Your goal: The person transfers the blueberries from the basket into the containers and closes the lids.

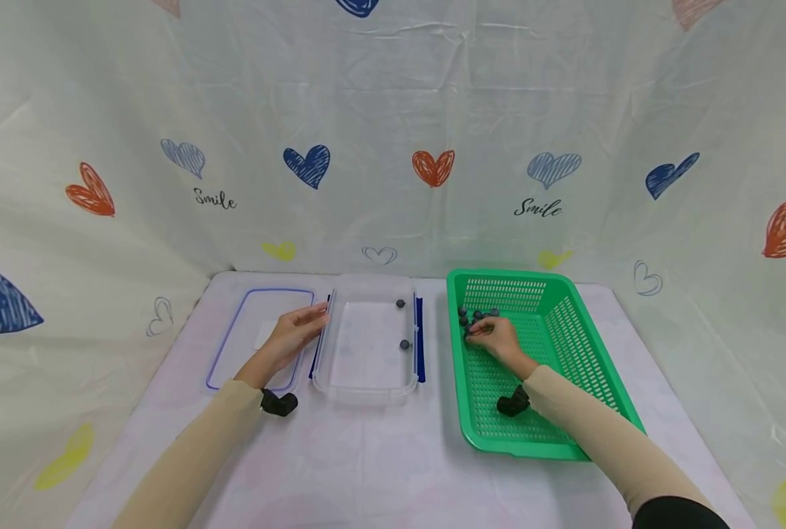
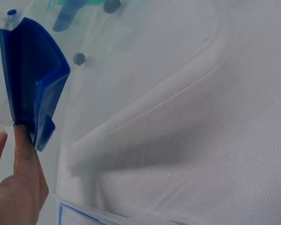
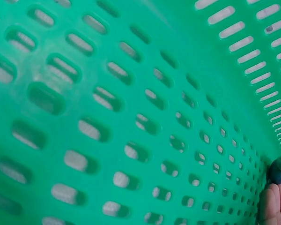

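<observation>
A clear plastic box (image 1: 366,338) stands open in the middle of the table, with one blueberry (image 1: 400,303) towards its back and another blueberry (image 1: 404,344) near its right side. My left hand (image 1: 292,336) rests its extended fingers against the box's left side, at a blue latch (image 2: 54,75) that hangs folded out. Inside the green basket (image 1: 532,349), my right hand (image 1: 497,341) is at the left wall, beside several blueberries (image 1: 477,314). In the right wrist view, its fingertips pinch a dark blueberry (image 3: 277,172), partly cut off by the frame edge.
A clear lid with a blue seal (image 1: 237,338) lies flat left of the box, partly under my left hand and wrist. Another blue latch (image 1: 421,338) sticks out on the box's right side. A heart-printed sheet (image 1: 380,198) hangs behind the table.
</observation>
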A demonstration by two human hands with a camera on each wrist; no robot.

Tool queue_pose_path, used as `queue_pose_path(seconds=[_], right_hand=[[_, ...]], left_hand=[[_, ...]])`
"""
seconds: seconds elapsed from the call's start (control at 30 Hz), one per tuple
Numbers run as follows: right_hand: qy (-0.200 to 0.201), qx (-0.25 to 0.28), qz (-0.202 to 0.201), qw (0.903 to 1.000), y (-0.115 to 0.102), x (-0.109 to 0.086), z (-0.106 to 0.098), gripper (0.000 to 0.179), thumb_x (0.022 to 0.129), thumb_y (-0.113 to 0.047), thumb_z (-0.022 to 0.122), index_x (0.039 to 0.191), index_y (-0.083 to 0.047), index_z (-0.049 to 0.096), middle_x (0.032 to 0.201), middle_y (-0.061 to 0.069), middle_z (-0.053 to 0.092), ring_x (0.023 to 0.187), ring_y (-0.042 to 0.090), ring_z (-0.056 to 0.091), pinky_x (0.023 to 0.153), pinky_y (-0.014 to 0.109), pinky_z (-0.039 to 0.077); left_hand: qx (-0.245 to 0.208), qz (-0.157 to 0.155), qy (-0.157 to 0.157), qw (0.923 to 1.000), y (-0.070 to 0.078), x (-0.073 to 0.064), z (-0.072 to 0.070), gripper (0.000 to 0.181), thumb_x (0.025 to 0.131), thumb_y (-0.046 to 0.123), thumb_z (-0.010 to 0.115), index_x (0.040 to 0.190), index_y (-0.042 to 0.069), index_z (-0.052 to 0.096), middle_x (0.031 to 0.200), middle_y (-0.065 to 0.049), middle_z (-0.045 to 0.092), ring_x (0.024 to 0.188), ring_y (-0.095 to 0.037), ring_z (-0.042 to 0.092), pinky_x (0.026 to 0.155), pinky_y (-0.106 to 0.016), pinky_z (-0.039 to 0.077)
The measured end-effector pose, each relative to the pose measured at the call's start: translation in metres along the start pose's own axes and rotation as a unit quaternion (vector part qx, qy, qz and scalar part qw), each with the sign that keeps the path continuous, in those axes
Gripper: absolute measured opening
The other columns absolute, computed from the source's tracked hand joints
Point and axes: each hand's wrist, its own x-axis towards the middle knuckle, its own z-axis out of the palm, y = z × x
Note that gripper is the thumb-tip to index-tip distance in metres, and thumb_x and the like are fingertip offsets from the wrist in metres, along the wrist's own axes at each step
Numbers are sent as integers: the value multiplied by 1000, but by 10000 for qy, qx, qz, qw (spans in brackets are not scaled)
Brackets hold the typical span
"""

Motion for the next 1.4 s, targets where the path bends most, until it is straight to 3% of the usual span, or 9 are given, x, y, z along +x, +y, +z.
queue_pose_path(seconds=[0.23,0.43,0.57,0.77,1.07,1.4], right_hand=[[-93,-22,26,10000,-1,0,-4,13,84,1,78,93,8,72,87,15,70,77,23,67,67,32,59],[-8,-21,11,10000,-9,-1,-12,12,84,2,76,94,8,72,91,16,69,81,25,65,67,33,57],[9,94,99,9999,-16,-1,-19,15,87,-1,75,98,8,72,100,19,67,92,32,62,72,36,56],[18,415,307,9987,-27,1,-29,21,89,-5,74,106,8,70,108,20,66,104,35,57,83,43,53],[-51,886,564,9945,-47,6,-38,27,91,-7,72,113,8,67,119,19,60,119,36,50,99,55,47],[-10,1527,590,9865,-64,11,-44,31,91,-8,72,115,10,65,121,12,55,114,27,52,103,55,46]], left_hand=[[-83,38,-31,10000,-1,1,0,58,99,18,65,149,0,42,153,-20,39,115,-4,55,103,-21,44],[-59,12,-19,10000,1,-1,1,56,100,18,64,150,3,43,152,-17,40,123,-11,52,105,-23,43],[-54,17,-19,10000,2,-1,1,56,100,19,64,150,4,43,152,-16,41,123,-12,52,105,-23,43],[-96,84,-72,9999,-2,1,-1,57,100,19,64,150,2,42,152,-19,40,117,-6,54,103,-20,44],[-126,41,-55,9999,0,1,0,57,100,19,64,150,3,42,152,-18,40,123,-11,52,107,-25,42],[-195,160,-110,9996,-2,3,-1,58,97,19,68,148,1,45,149,-19,43,121,-12,54,104,-25,45]])
